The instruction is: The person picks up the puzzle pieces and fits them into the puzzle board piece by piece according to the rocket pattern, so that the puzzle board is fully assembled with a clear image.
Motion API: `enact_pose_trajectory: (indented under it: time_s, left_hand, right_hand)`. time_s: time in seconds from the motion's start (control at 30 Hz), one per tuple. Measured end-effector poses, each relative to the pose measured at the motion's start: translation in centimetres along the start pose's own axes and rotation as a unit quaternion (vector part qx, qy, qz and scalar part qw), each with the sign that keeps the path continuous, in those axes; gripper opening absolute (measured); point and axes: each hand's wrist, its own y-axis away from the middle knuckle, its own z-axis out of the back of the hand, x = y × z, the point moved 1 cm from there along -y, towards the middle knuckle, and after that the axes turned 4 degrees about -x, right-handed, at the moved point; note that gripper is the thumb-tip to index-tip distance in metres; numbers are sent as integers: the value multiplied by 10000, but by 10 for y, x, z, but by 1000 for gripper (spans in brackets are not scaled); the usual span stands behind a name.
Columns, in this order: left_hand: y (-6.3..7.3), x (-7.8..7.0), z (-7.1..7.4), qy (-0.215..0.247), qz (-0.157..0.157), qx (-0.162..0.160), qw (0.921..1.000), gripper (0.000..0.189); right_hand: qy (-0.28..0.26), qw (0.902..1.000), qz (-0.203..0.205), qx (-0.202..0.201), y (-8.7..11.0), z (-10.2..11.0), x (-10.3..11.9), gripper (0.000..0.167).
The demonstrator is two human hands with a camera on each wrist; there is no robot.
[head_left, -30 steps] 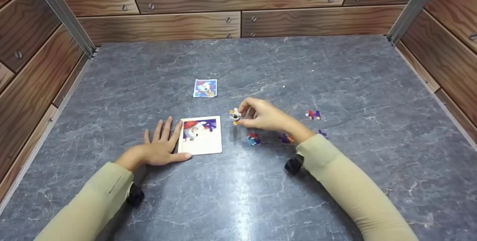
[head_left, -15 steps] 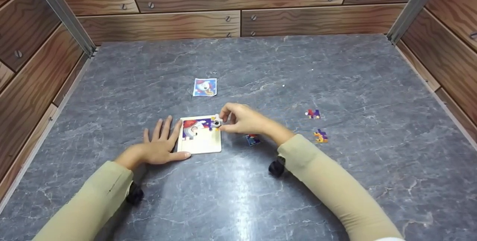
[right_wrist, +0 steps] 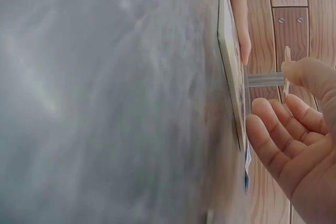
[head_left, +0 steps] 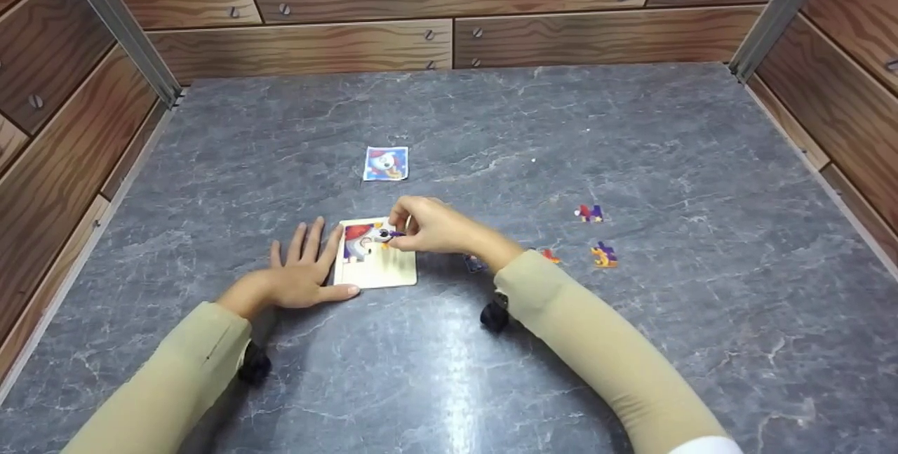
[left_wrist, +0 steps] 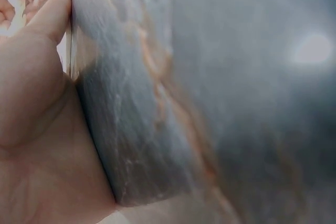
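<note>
In the head view a square puzzle board lies on the grey table, with joined pieces in its upper left part showing a red and white picture. My left hand rests flat with spread fingers at the board's left edge, thumb on its lower left corner. A puzzle piece, white with a dark eye spot and orange and purple bits, is pinched between thumb and finger of my right hand, over the board's upper part. The right wrist view shows that piece edge-on, above the board's surface.
Loose puzzle pieces lie to the right: a red and purple one, an orange and purple one, a reddish one and a dark blue one, partly behind the arm. A small picture card lies beyond the board. Wood-patterned walls enclose the table.
My right hand has carried the puzzle piece leftward from beside the board to over its upper part, and the piece has turned. The left hand has stayed at the board's edge.
</note>
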Motion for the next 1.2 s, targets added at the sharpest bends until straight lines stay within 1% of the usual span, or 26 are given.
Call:
enact_pose_trajectory:
  time_s: [0.17,0.3,0.37,0.6,0.73,0.83,1.03,1.1,1.2]
  left_hand:
    - [1,-1,0,29,-54,-26,10000,109]
    - [3,-3,2,15,-67,11,10000,107]
    - [4,-3,2,27,-125,-6,9999,107]
    - [1,-1,2,-49,-50,-6,10000,109]
    - [2,-2,3,45,-154,-16,9999,108]
    - [4,-3,4,70,-127,20,9999,108]
    - [4,-3,5,63,-82,22,9999,107]
    - [5,-4,5,120,-139,-12,9998,106]
    - [6,-5,6,73,-150,-13,9999,106]
  right_hand:
    - [96,9999,-61,60,-5,-8,2,26]
    - [331,9994,-9,112,-7,-12,3,27]
    - [474,9987,-1,173,-8,-14,3,29]
    - [881,9956,100,301,-12,-19,6,26]
    - [1104,9928,-48,458,-13,-22,8,26]
    - [1185,9914,-151,539,-13,-23,10,26]
    - [1237,9909,-105,510,-13,-24,13,26]
    - [1215,9911,-156,518,-13,-24,13,31]
    - [1161,9915,-223,548,-13,-25,14,38]
